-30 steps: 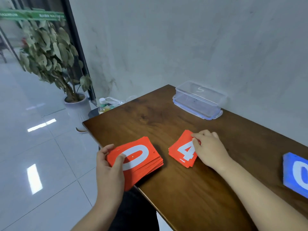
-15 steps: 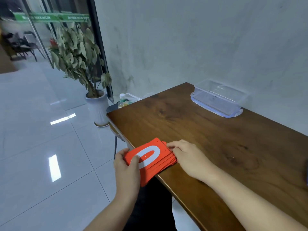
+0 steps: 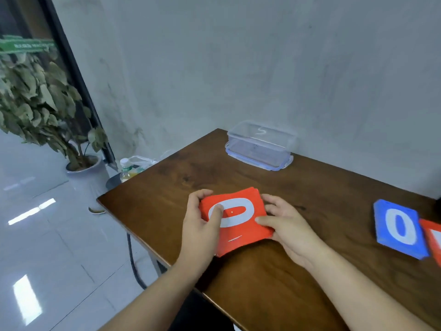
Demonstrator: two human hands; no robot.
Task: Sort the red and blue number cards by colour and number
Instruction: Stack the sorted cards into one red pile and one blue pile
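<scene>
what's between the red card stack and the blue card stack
Head view: the right hand gripping the red card stack, then bare brown wooden table.

I've brought the right hand off the red 4 pile to the red 0 stack; it now grips the edge opposite the left hand; the stack sits further onto the table.

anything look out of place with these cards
One thing: a red card lies right against the blue stack at the right edge of view, mixing colours; the frame cuts most of it off. The red stack gripped by the left hand and right hand looks roughly squared.
</scene>
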